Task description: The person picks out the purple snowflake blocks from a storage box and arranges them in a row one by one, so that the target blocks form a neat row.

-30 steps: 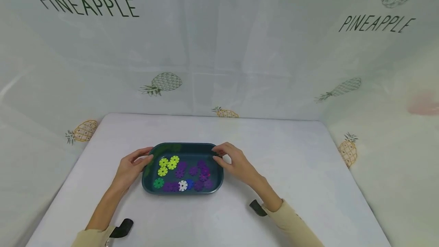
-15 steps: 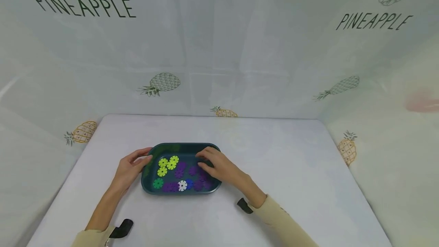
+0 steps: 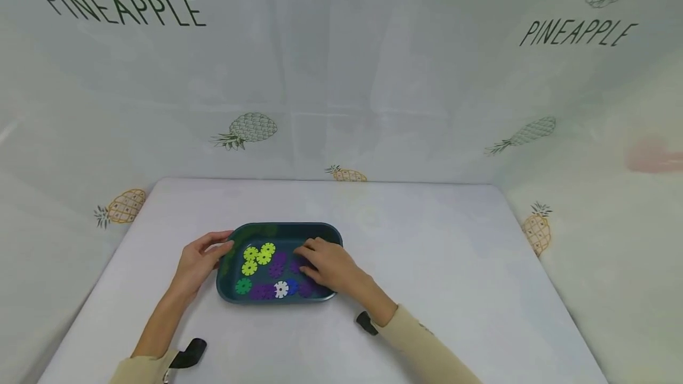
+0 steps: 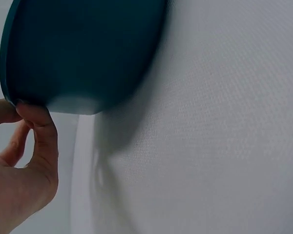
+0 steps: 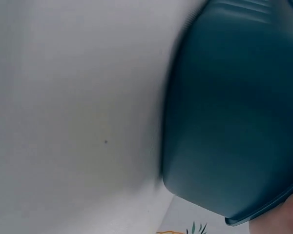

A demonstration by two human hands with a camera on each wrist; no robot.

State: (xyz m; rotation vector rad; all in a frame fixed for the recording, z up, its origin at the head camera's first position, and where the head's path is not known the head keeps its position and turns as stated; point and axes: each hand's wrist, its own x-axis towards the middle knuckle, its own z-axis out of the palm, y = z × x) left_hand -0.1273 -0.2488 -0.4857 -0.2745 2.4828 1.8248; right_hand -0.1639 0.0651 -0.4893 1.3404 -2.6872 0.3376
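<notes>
A dark teal tray [image 3: 226, 294] stands on the table, holding several notched plastic discs. Several yellow discs [image 3: 263, 258] lie towards its left, above a green disc [image 3: 243, 286]. Along the front sit a white disc [image 3: 281, 289] and a blue disc [image 3: 292, 287], with purple discs [image 3: 276, 269] spread through the middle and right. My left hand [image 3: 196, 264] pinches the tray's left rim between thumb and fingers; the left wrist view shows this grip [image 4: 29, 161] too. My right hand [image 3: 332, 265] reaches over the right side into the tray, bent fingers and thumb apart above the purple discs, some of which it hides.
The tray rests on a white-covered table [image 3: 427, 242]. Behind and beside it hangs a pale curtain [image 3: 352, 76] printed with pineapples. In the right wrist view, the outer wall of the tray [image 5: 234, 117] fills the right half.
My right hand has moved left and down from the tray's right rim to above the purple discs. My left hand keeps its hold on the left rim. The view has shifted slightly.
</notes>
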